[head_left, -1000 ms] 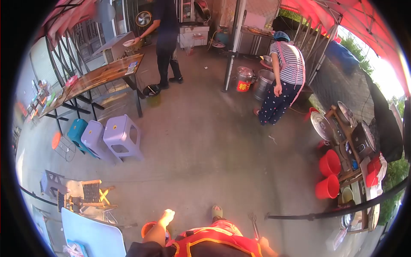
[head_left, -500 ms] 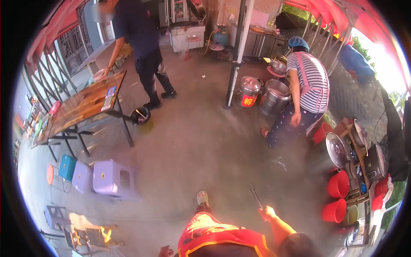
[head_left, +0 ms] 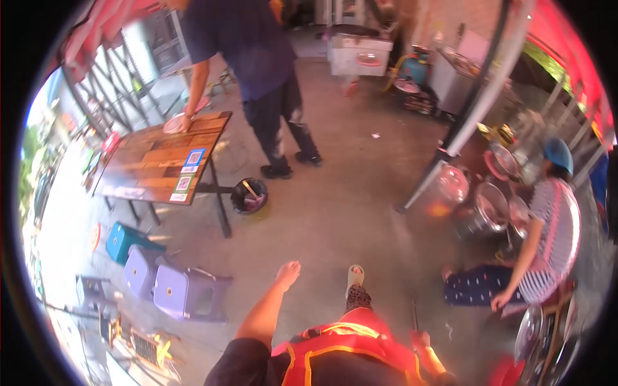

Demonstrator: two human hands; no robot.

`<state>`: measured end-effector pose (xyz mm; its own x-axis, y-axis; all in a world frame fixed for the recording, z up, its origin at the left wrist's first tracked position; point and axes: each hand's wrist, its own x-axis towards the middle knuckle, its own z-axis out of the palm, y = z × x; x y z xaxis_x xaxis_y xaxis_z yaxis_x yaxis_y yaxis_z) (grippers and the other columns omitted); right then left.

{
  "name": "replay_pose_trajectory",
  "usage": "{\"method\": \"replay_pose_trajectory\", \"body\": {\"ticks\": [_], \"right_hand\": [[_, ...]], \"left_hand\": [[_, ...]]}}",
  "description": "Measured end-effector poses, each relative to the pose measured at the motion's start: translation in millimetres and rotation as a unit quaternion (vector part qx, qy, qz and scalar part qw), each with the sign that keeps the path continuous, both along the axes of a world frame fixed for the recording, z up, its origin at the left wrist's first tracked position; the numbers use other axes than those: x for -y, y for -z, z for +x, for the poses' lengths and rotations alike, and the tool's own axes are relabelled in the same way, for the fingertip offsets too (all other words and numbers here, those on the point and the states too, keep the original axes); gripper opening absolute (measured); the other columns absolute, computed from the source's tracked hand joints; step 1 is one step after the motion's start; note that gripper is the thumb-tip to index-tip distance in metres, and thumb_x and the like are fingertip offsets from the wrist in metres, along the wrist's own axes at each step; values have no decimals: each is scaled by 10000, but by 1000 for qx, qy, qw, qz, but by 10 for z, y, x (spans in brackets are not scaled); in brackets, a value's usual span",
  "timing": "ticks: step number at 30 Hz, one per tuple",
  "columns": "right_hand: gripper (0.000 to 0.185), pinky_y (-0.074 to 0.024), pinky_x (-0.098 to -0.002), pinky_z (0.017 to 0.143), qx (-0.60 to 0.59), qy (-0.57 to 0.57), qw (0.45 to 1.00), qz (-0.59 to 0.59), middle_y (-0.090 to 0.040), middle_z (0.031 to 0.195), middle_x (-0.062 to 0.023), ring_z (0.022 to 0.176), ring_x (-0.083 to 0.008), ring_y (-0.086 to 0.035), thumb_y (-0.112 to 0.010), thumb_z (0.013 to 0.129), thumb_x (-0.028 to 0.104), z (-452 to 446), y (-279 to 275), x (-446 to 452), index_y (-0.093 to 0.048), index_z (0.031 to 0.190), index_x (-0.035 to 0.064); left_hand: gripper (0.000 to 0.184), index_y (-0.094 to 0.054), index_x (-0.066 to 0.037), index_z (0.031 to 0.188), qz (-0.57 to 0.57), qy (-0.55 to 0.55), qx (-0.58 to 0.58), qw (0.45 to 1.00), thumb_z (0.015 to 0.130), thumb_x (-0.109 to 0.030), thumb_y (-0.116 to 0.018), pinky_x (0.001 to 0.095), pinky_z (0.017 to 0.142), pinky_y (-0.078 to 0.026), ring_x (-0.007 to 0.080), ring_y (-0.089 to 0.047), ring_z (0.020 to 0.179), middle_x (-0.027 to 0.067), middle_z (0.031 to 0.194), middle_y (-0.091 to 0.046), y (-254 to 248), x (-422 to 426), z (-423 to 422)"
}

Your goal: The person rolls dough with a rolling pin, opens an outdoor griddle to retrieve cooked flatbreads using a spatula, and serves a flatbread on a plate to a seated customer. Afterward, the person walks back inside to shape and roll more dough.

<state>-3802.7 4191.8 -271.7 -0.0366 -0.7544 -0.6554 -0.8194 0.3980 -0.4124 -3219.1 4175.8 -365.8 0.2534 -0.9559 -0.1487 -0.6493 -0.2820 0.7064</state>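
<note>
My left hand [head_left: 288, 275] swings out in front of me above the floor. It holds nothing, and its fingers look loosely apart. Low at the right, my right hand [head_left: 421, 340] is closed around a long thin metal tool [head_left: 414, 312], which points forward. The tool's far end is blurred now; half a second ago it showed a split, fork-like tip. I wear a red apron [head_left: 351, 344] with yellow edging. One sandalled foot [head_left: 355, 276] is stepping ahead, between my two hands.
A wooden table [head_left: 151, 154] with QR-code cards stands front left, beside a person in dark clothes [head_left: 241, 58]. A black bucket [head_left: 249, 195] and purple stools [head_left: 172, 293] are nearby. At right are a pole [head_left: 470, 122], large metal pots [head_left: 491, 204] and a crouching co-worker [head_left: 557, 219].
My view has turned left and moved forward, nearer the table. My left hand has risen into full view. My right hand has dropped lower, still holding the metal tool. The co-worker appears lower.
</note>
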Motion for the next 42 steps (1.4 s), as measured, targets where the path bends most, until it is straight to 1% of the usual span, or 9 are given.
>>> {"method": "replay_pose_trajectory", "body": {"ticks": [4, 7, 13, 17, 27, 28, 30, 33, 42], "right_hand": [[414, -535, -429, 626, -173, -169, 944, -223, -651, 745, -226, 685, -359, -660, -593, 808, 427, -321, 1580, 1538, -646, 797, 17], [397, -520, -436, 575, -100, -304, 896, -309, -620, 680, -205, 637, -344, -647, -579, 838, 390, 16, 1475, 2965, -607, 874, -4], [439, -490, -403, 457, 46, -125, 987, -85, -574, 635, -160, 519, -287, -618, -586, 846, 369, 2173, -894, 5484, -532, 845, -66], [457, -483, -385, 435, 65, -102, 984, -128, -554, 599, -155, 477, -275, -597, -583, 852, 390, 2802, -959, 6719, -538, 809, -63], [449, -497, -415, 488, -43, -7, 998, -55, -620, 651, -221, 574, -300, -654, -573, 836, 386, 2572, -378, 8689, -651, 799, -54], [458, -497, -421, 493, -61, -5, 997, -52, -627, 663, -221, 582, -296, -659, -573, 834, 390, 2555, -358, 8852, -650, 796, -60], [466, -496, -424, 494, -122, -59, 986, -101, -632, 665, -205, 580, -283, -660, -583, 827, 390, 2475, -123, 9160, -647, 789, -70], [518, -543, -448, 594, -165, -108, 965, -174, -641, 749, -267, 654, -377, -668, -587, 779, 413, 2435, 223, 9677, -638, 779, -103], [454, -468, -393, 451, -68, 4, 991, 112, -555, 524, -109, 463, -228, -570, -582, 833, 447, 3937, -559, 13073, -604, 670, 24]], "left_hand": [[194, -663, -76, 927, -42, 64, 263, 962, 811, -197, -565, 388, 737, -531, 266, -660, 806, 132, 896, -675, 638, 561, 170], [151, -695, -83, 766, 339, 229, 219, 886, 773, -157, -564, 419, 695, -537, 294, -665, 747, 140, 810, -684, 690, 623, 356], [326, -658, -69, 688, 448, -424, -224, 755, 892, -231, -461, 388, 586, -528, 272, -668, 676, 92, 746, -682, 388, 960, 608], [149, -661, -97, 763, 359, 77, 235, 900, 828, -216, -600, 358, 561, -521, 203, -675, 672, 65, 730, -687, 594, 1740, 979], [229, -647, -68, 994, 89, 98, 264, 955, 802, -177, -588, 370, 781, -509, 233, -608, 997, 93, 1068, -630, 569, 7093, 2402], [264, -609, -56, 1037, 37, 281, 530, 799, 804, -179, -593, 376, 778, -511, 236, -608, 989, 100, 1048, -627, 440, 7627, 2502], [239, -614, -40, 1027, -117, -27, 45, 992, 862, -207, -565, 336, 752, -503, 188, -614, 900, 72, 935, -645, 41, 8549, 2584], [260, -608, -20, 1046, -28, -213, -295, 931, 920, -233, -531, 301, 735, -495, 139, -605, 856, 60, 932, -649, -882, 9551, 2696], [241, -599, -30, 993, 260, -207, -56, 941, 899, -247, -554, 312, 673, -503, 184, -617, 797, 97, 910, -636, -213, 9495, 3470]]}}
